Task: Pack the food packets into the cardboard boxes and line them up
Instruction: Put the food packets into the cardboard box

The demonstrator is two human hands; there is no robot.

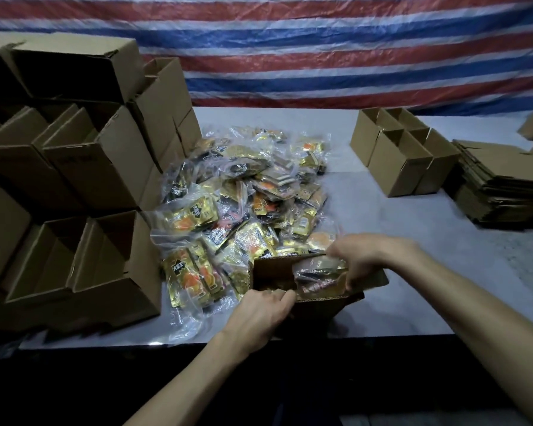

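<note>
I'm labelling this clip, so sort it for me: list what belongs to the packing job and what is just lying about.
In the job: left hand gripping the open box; right hand pushing a packet into it; pile of packets; upright boxes at right; stacked boxes at left.
Lying about: flattened cardboard stack; striped tarp behind.
</note>
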